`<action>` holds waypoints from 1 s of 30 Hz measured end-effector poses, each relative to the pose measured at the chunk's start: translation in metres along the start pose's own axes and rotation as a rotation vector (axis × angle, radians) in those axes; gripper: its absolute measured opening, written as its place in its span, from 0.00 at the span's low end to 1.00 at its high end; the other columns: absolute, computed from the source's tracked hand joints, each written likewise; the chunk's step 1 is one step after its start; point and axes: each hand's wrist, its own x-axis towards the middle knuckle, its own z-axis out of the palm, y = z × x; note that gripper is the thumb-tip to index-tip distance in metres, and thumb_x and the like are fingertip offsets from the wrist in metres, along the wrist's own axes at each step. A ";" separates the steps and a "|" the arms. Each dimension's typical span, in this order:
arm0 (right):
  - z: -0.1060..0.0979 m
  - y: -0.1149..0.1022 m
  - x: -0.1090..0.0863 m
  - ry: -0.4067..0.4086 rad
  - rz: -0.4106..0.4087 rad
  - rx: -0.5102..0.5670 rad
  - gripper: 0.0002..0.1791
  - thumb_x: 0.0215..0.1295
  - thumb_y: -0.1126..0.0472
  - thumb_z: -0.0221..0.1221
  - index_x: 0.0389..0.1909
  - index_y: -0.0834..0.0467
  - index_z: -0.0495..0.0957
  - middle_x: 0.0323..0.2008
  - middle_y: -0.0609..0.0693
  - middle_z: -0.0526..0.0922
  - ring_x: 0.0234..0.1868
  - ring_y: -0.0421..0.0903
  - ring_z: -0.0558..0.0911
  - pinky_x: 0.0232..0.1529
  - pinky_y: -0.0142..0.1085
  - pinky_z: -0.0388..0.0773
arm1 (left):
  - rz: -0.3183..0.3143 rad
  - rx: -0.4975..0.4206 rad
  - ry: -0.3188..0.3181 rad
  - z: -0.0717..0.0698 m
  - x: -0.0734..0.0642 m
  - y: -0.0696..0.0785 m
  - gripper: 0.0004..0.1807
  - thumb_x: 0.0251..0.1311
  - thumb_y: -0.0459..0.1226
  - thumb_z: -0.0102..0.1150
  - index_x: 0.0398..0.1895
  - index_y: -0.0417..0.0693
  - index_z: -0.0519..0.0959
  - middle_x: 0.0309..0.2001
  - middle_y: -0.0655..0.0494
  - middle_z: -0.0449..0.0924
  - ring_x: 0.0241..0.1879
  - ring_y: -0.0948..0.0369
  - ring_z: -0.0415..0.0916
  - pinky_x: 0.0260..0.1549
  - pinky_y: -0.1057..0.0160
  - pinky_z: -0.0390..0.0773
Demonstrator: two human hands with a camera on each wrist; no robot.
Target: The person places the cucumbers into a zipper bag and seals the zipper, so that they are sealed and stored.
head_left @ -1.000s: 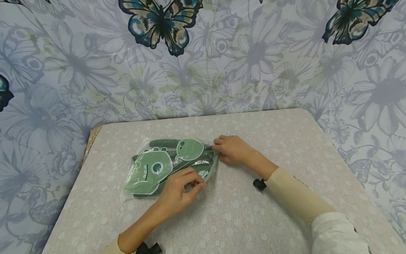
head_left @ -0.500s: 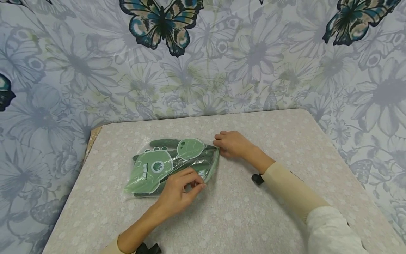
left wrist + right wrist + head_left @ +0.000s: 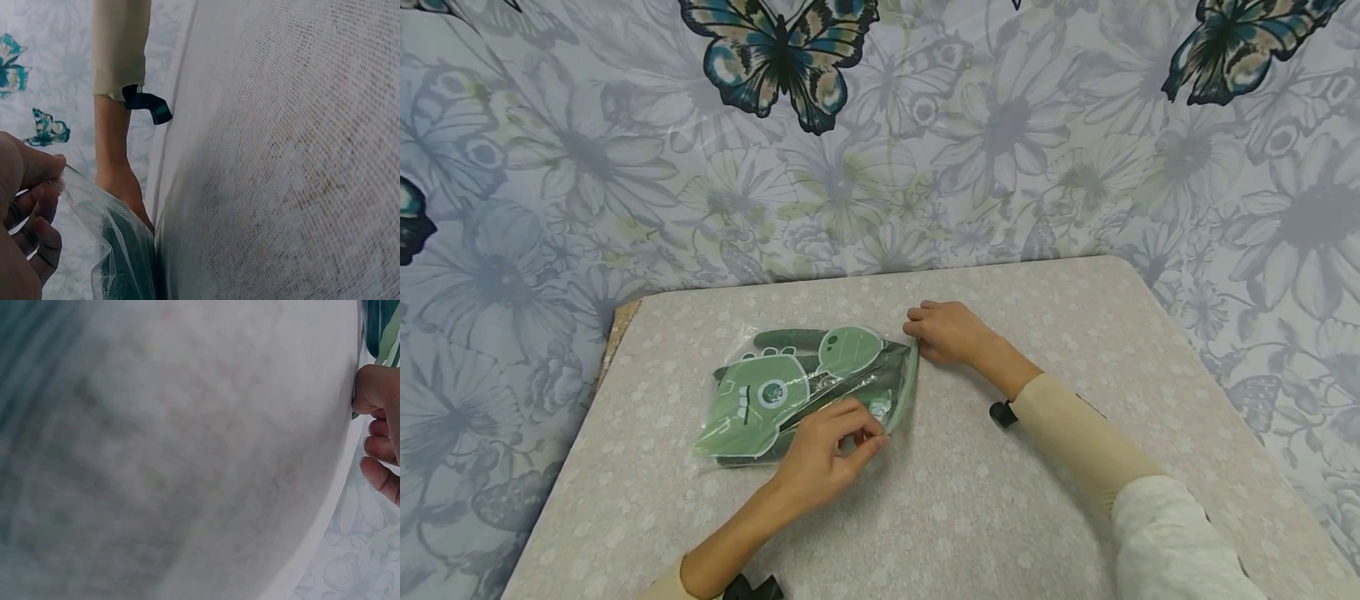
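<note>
A clear plastic bag (image 3: 760, 442) lies flat left of the table's middle in the head view, printed with a light green one-eyed cartoon figure. Dark green contents (image 3: 786, 338) show through it; their kind is unclear. At the near end of the bag's right edge, my left hand (image 3: 827, 446) pinches the plastic between thumb and fingers, plain also in the left wrist view. My right hand (image 3: 951, 333) pinches the far end of that same edge, its fingers bent. The edge (image 3: 910, 383) runs fairly straight between both hands. In the right wrist view, part of the right hand (image 3: 378, 419) shows at the right border.
A pale floral cloth covers the table (image 3: 1000, 517). Behind it hangs a flower and butterfly patterned backdrop (image 3: 880, 167). Black wrist mounts sit by both sleeves, the right one (image 3: 1002, 414) just above the table.
My right hand has slid a little away from me along the bag's right edge, and that edge looks straighter. My left hand has stayed at its corner.
</note>
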 end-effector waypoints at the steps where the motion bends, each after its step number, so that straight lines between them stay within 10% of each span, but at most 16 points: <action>1: 0.000 0.001 0.000 -0.006 0.008 -0.001 0.08 0.65 0.65 0.67 0.36 0.48 0.80 0.34 0.45 0.76 0.38 0.47 0.79 0.36 0.42 0.79 | -0.001 0.000 -0.002 0.001 0.000 0.000 0.07 0.66 0.36 0.74 0.32 0.60 0.86 0.32 0.69 0.80 0.31 0.73 0.74 0.26 0.73 0.73; 9: -0.001 0.004 -0.013 -0.059 0.138 0.125 0.04 0.73 0.61 0.64 0.41 0.49 0.78 0.38 0.45 0.80 0.39 0.46 0.80 0.38 0.43 0.80 | -0.023 0.008 -0.038 0.006 -0.001 -0.003 0.07 0.64 0.36 0.75 0.33 0.59 0.87 0.34 0.71 0.82 0.31 0.75 0.75 0.27 0.72 0.76; 20: -0.011 0.002 -0.019 -0.107 0.464 0.743 0.09 0.73 0.53 0.67 0.43 0.55 0.87 0.40 0.51 0.88 0.39 0.45 0.84 0.43 0.38 0.81 | -0.018 0.021 -0.089 0.011 -0.001 -0.001 0.09 0.62 0.34 0.76 0.33 0.61 0.86 0.32 0.72 0.81 0.31 0.77 0.75 0.28 0.73 0.77; 30: -0.011 0.000 -0.026 -0.115 0.517 0.784 0.08 0.72 0.57 0.68 0.45 0.57 0.87 0.41 0.52 0.88 0.42 0.46 0.85 0.46 0.39 0.82 | -0.028 0.012 -0.189 0.019 -0.001 -0.002 0.11 0.62 0.33 0.76 0.34 0.61 0.84 0.33 0.70 0.78 0.29 0.75 0.73 0.28 0.74 0.77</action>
